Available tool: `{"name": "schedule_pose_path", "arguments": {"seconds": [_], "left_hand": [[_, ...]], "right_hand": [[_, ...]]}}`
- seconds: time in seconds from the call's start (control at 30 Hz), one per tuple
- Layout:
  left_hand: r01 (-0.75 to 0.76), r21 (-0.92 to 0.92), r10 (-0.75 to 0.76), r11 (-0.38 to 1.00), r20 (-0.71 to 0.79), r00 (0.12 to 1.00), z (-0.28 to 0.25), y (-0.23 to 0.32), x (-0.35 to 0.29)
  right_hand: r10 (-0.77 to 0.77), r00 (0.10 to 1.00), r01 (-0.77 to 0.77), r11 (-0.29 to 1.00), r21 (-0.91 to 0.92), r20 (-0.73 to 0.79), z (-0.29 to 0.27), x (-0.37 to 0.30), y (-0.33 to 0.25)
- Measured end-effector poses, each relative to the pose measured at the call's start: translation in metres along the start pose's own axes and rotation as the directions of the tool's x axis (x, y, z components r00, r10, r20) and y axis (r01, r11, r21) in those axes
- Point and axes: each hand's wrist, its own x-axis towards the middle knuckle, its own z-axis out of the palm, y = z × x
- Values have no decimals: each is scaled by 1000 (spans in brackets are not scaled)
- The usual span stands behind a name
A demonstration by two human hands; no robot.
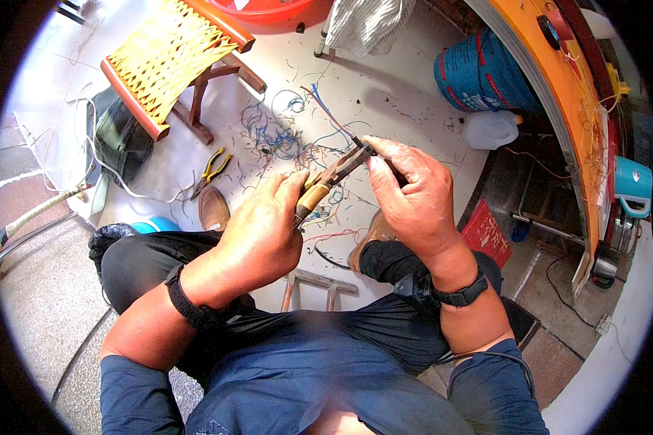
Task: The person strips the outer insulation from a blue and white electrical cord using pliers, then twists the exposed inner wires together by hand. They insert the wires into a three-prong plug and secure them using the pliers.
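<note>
My left hand [257,228] is closed round the yellow-and-dark handles of a pair of pliers [342,170], held in front of my knees. The jaws point up and to the right and meet a cable with a black sheath. Thin coloured wires [331,116], blue and reddish-brown among them, stick out of the sheath toward the upper left. My right hand [415,185] pinches the cable beside the jaws; the rest of the cable is hidden by the fingers. Whether the jaws bite into the sheath I cannot tell.
Wire scraps [272,134] litter the floor beyond my hands. Other yellow-handled pliers [214,167] lie near my left shoe [213,209]. A woven yellow stool [156,61] stands far left, a red basin [265,10] beyond. At right are a blue bucket [475,76], a white jug [492,129] and an orange panel [559,94].
</note>
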Motion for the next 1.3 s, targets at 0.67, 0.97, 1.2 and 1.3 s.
{"name": "schedule_pose_path", "arguments": {"seconds": [0.67, 0.97, 1.2, 1.3], "left_hand": [[64, -390, 29, 919, 230, 973, 3, 3, 3], [56, -471, 71, 880, 247, 966, 2, 7, 0], [160, -612, 84, 774, 350, 933, -5, 10, 2], [228, -702, 89, 674, 384, 919, -7, 10, 0]], "right_hand": [[83, 985, -118, 963, 240, 150, -16, 0, 2], [124, 982, -172, 908, 383, 146, -24, 4, -10], [264, 921, -387, 706, 593, 287, -26, 3, -9], [258, 912, -405, 685, 605, 318, -26, 3, -9]]}}
